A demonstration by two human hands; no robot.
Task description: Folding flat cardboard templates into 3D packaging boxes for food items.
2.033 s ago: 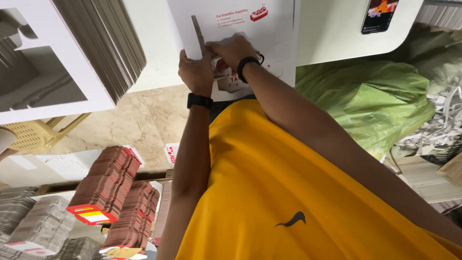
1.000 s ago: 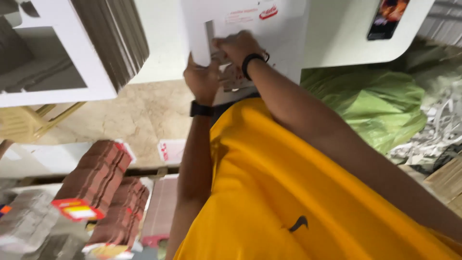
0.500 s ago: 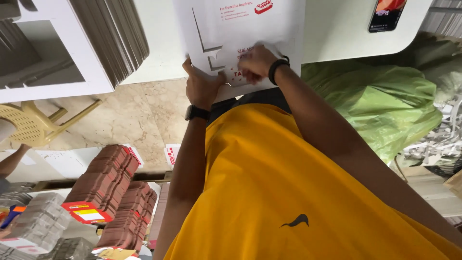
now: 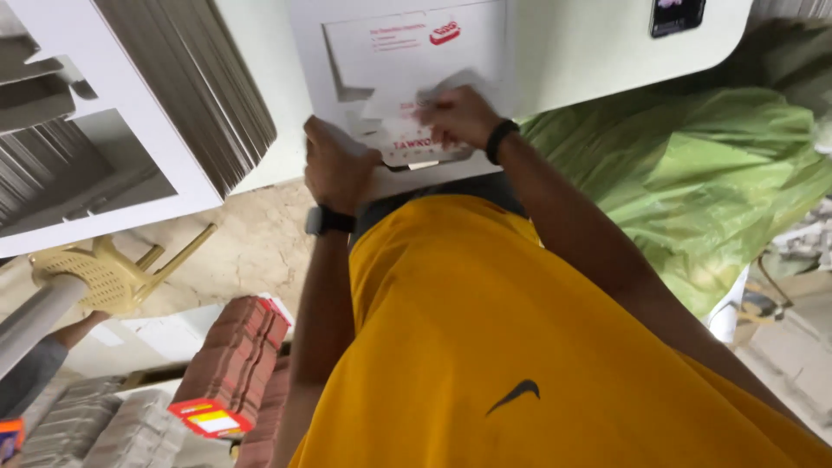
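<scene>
A flat white cardboard box blank (image 4: 407,52) with red print lies on the white table (image 4: 589,52) in front of me. My left hand (image 4: 336,165), with a black watch on its wrist, grips the blank's left edge. My right hand (image 4: 458,114), wearing a black wristband, presses and folds a flap near the blank's middle. My yellow shirt fills the lower part of the view.
A stack of flat grey-edged cardboard sheets (image 4: 191,87) stands on the table at left. A green plastic sack (image 4: 693,173) lies at right. A phone (image 4: 678,16) lies at the table's far end. Bundles of red-brown cartons (image 4: 234,364) and a yellow plastic stool (image 4: 104,273) are on the floor. Another person's arm (image 4: 43,360) shows at the far left.
My right hand has shifted from the blank's left part toward its middle and now folds a flap. My left hand stays on the left edge.
</scene>
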